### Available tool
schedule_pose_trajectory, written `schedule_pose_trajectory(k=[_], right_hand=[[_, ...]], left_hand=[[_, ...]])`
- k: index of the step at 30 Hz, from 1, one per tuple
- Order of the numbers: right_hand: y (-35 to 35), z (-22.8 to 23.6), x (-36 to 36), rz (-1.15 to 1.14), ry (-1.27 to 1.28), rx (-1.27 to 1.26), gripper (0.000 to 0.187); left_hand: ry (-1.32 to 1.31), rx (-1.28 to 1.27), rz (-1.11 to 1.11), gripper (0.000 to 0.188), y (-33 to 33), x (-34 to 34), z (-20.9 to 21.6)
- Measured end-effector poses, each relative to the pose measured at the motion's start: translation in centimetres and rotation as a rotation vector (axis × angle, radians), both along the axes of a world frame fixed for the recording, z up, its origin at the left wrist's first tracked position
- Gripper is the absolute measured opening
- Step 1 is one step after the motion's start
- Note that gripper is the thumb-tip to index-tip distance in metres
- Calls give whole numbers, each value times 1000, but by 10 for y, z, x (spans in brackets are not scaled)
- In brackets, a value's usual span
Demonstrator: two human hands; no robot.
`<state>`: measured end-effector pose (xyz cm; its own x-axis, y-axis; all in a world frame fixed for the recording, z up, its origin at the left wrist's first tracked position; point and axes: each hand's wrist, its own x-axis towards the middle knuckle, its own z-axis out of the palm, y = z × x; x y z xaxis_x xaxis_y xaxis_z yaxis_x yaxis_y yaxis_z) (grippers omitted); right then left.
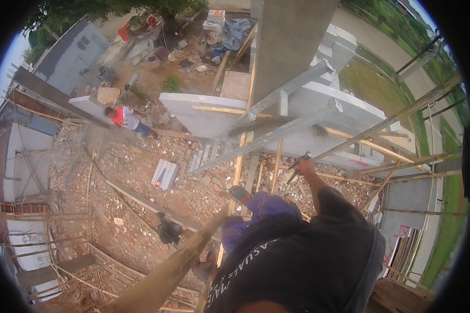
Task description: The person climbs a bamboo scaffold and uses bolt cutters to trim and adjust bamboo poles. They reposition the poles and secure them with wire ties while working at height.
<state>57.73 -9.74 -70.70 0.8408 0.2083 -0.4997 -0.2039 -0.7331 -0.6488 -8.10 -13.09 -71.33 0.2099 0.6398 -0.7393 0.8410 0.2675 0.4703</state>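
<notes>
My right hand (306, 166) is closed around a dark metal hand tool (292, 176), held out beyond my knees; its exact kind is too small to make out. Just past it a bundle of thin dark wire (277, 124) lies across a grey metal ladder-like frame (277, 135). A sandalled foot (239, 194) of mine rests by a narrow upright timber (238, 172). Low beside my shirt, a skin-coloured shape near a plank may be my left hand; its fingers cannot be made out. A thick wooden pole (167, 266) passes close on my left.
Far below, rubble (125, 161) covers the ground. A person in a red and white top (124, 118) bends near a low wall. Grey blocks (165, 174) lie stacked in the rubble. A concrete column (292, 41) rises ahead; wooden scaffold poles (386, 122) cross on my right.
</notes>
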Motion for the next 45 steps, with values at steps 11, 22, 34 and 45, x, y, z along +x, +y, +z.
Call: schedule_pose_trajectory(k=[11, 22, 34, 45], right_hand=[[-21, 75, 172, -677, -610, 167, 51], [3, 230, 247, -484, -591, 580, 41], [63, 139, 278, -222, -449, 133, 46], [45, 132, 280, -254, -471, 309, 34]], left_hand=[[-4, 64, -266, 41, 47, 39, 8], [20, 180, -532, 36, 76, 56, -2], [-57, 119, -188, 27, 93, 94, 35], [37, 165, -390, 43, 56, 60, 6]])
